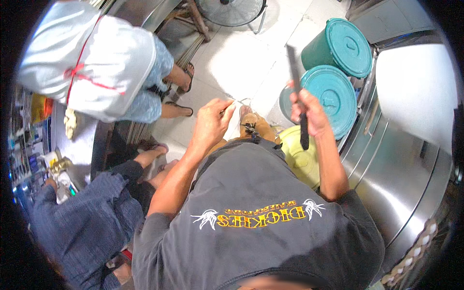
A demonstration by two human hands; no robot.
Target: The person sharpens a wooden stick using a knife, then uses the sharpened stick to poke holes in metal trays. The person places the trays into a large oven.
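My right hand (311, 110) is closed around a long, narrow, dark tool (305, 131), which looks like a knife. It stands nearly lengthwise in the view, and motion blurs its upper end. Below that hand lie the round lids of a teal bin (331, 103) and a yellow-green bin (298, 150). My left hand (214, 121) is raised in front of my waist, its fingers curled and the thumb against the forefinger. No held thing shows plainly in it. Both hands are above the floor, apart from each other.
Another teal lidded bin (349, 47) stands farther off. At right are a stainless-steel unit (391, 170) and a white board (413, 87). A person in a white apron (108, 65) and one in dark blue (94, 214) stand left, by a counter (79, 137). A floor fan (232, 11) is ahead.
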